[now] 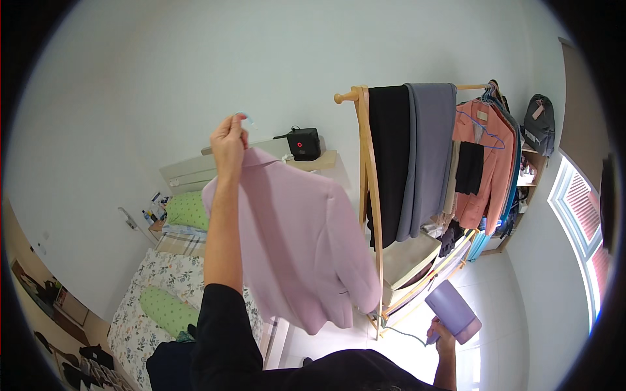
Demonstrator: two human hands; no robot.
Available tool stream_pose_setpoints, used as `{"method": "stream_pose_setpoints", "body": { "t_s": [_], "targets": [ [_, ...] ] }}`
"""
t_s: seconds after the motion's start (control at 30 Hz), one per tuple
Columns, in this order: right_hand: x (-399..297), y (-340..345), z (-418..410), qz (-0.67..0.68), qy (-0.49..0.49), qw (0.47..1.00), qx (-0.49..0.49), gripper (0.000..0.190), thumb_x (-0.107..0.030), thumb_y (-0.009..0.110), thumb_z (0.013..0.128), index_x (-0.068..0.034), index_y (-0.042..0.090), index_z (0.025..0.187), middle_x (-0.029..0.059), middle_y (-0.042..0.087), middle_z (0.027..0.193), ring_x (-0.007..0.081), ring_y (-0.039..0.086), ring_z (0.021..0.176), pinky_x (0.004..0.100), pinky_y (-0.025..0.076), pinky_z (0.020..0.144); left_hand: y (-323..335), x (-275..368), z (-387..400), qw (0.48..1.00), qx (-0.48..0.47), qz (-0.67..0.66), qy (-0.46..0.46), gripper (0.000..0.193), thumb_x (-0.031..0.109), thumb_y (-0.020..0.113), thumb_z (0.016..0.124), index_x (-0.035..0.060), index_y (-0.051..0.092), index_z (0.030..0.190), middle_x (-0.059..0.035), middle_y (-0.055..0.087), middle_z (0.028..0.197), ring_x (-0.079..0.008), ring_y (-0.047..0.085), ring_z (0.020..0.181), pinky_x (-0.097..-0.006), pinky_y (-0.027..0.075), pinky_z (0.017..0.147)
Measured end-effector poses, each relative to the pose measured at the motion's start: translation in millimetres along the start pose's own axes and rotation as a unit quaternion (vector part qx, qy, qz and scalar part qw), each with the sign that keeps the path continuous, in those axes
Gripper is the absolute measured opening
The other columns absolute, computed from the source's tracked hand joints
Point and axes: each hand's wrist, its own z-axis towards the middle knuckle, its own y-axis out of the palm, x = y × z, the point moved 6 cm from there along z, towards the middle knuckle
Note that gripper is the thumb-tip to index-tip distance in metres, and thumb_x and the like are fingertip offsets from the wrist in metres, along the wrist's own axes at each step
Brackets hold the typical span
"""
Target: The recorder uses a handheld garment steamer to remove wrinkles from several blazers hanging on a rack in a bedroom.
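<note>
My left hand (230, 141), raised high, grips a light-coloured hanger (248, 119) by its hook. From it hangs a pale pink blazer (298, 234), its back towards me and clear of the floor. Low on the right, my right hand (441, 336) is closed around the handle of a purple handheld garment steamer (455, 310). A thin cord (403, 333) runs from the steamer's base towards the clothes rack. The steamer is well apart from the blazer. The hanger's shoulders are hidden inside the blazer.
A wooden clothes rack (369, 161) carries black trousers (389, 161), a grey garment (430, 156) and a coral blazer (484, 166). A fabric storage box (408, 261) sits beneath. On the left is a bed (171, 264) with a green bolster (166, 308). A backpack (539, 122) rests on shelves.
</note>
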Motion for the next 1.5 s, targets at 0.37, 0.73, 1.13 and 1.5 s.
{"method": "stream_pose_setpoints", "body": {
  "t_s": [0.37, 0.73, 1.13, 1.5],
  "targets": [
    [-1.9, -7.0, -21.6, 0.048, 0.006, 0.999, 0.013, 0.019, 0.001, 0.057, 0.071, 0.003, 0.056, 0.09, 0.01, 0.054, 0.075, 0.0204, 0.056, 0.05, 0.03, 0.044, 0.047, 148.5, 20.6, 6.2, 0.979, -0.154, -0.126, -0.05, 0.025, 0.018, 0.052, 0.096, -0.0002, 0.068, 0.093, -0.0039, 0.056, 0.055, -0.0083, 0.047, 0.044, -0.0245, 0.039, 0.044],
    [1.5, -5.3, -40.4, 0.024, 0.003, 0.999, 0.036, 0.015, 0.004, 0.054, 0.072, 0.005, 0.054, 0.086, 0.0113, 0.051, 0.076, 0.0204, 0.053, 0.05, 0.0301, 0.045, 0.047, 194.2, 4.8, -9.5, 0.95, -0.256, -0.133, -0.121, 0.026, 0.02, 0.052, 0.097, 0.0002, 0.067, 0.104, -0.0066, 0.062, 0.065, -0.014, 0.059, 0.049, -0.0267, 0.05, 0.048],
    [8.0, 12.9, -39.6, -0.028, 0.023, 0.999, -0.024, 0.016, 0.002, 0.057, 0.073, 0.004, 0.057, 0.088, 0.0097, 0.055, 0.068, 0.0193, 0.056, 0.052, 0.0292, 0.043, 0.049, 182.9, -22.2, -39.8, 0.903, -0.401, -0.152, -0.04, 0.037, 0.027, 0.053, 0.095, -0.0003, 0.062, 0.118, -0.0112, 0.067, 0.091, -0.0213, 0.062, 0.089, -0.0372, 0.046, 0.086],
    [6.2, 31.5, -33.7, -0.074, 0.038, 0.989, -0.119, 0.017, 0.005, 0.054, 0.068, 0.005, 0.056, 0.085, 0.0104, 0.055, 0.057, 0.02, 0.055, 0.045, 0.0291, 0.044, 0.045, 166.1, -69.6, -51.1, 0.878, -0.474, 0.06, -0.002, 0.08, 0.052, 0.083, 0.063, 0.0018, 0.06, 0.121, -0.0101, 0.063, 0.112, -0.0236, 0.055, 0.109, -0.0379, 0.04, 0.098]
  ]
}}
